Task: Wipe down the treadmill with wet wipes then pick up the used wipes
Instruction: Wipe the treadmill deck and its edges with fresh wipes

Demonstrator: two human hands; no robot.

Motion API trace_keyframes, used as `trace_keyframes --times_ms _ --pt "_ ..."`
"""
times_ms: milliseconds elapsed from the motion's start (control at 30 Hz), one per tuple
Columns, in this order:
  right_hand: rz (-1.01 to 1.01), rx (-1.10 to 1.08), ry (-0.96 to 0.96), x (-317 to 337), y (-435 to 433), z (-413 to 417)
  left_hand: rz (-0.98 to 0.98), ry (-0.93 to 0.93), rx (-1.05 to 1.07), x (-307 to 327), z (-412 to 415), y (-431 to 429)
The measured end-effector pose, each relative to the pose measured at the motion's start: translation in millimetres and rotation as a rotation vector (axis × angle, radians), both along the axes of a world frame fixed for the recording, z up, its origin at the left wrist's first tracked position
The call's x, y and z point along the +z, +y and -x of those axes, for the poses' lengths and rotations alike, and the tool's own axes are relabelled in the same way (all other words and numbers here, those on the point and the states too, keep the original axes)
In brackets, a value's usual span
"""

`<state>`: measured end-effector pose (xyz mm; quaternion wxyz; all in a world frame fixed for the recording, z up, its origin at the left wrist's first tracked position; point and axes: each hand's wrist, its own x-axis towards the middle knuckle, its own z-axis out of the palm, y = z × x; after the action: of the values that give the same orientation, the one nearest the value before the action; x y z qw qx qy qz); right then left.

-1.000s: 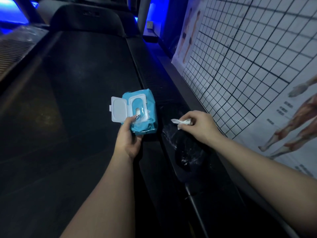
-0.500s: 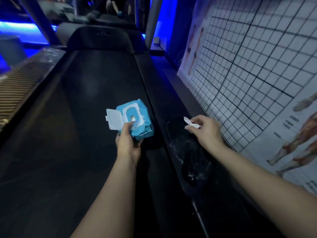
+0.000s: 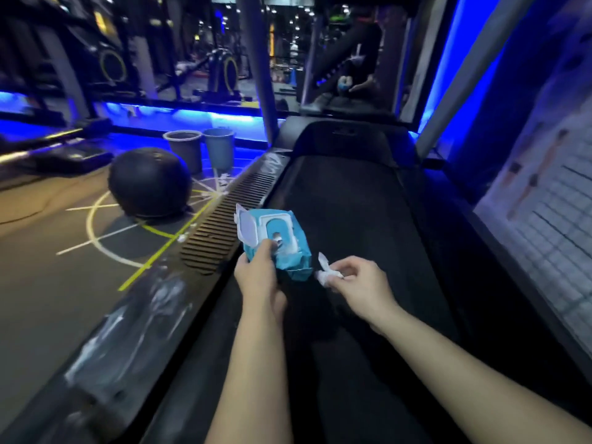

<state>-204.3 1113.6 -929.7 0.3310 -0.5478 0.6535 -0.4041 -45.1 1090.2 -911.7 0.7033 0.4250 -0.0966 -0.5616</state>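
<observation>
My left hand (image 3: 259, 277) grips a blue pack of wet wipes (image 3: 282, 241) above the black treadmill belt (image 3: 346, 200). The pack's white flip lid (image 3: 247, 227) stands open, with my thumb by the opening. My right hand (image 3: 358, 283) pinches a small crumpled white wipe (image 3: 325, 272) just right of the pack. Wet streaks shine on the treadmill's left side rail (image 3: 144, 315), and more at its far end (image 3: 272, 161).
A dark exercise ball (image 3: 149, 182) and two grey bins (image 3: 201, 149) stand on the floor to the left. A gridded anatomy poster (image 3: 551, 200) covers the wall on the right. Two treadmill uprights (image 3: 259, 68) rise ahead, with gym machines behind.
The view has swung left and up, from the right rail and poster to the left rail and gym floor. My right hand with the wipe has moved over the belt, close to the pack.
</observation>
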Motion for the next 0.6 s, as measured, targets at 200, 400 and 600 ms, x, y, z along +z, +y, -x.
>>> trace_keyframes --times_ms 200,400,600 --pt "-0.325 0.219 0.099 18 -70 -97 -0.006 0.043 0.337 8 -91 -24" --pt "0.007 0.14 0.081 81 -156 -174 -0.031 0.198 0.559 28 -145 -32" --pt "0.023 0.308 0.285 123 -176 -163 0.019 0.122 0.462 26 -151 -32"
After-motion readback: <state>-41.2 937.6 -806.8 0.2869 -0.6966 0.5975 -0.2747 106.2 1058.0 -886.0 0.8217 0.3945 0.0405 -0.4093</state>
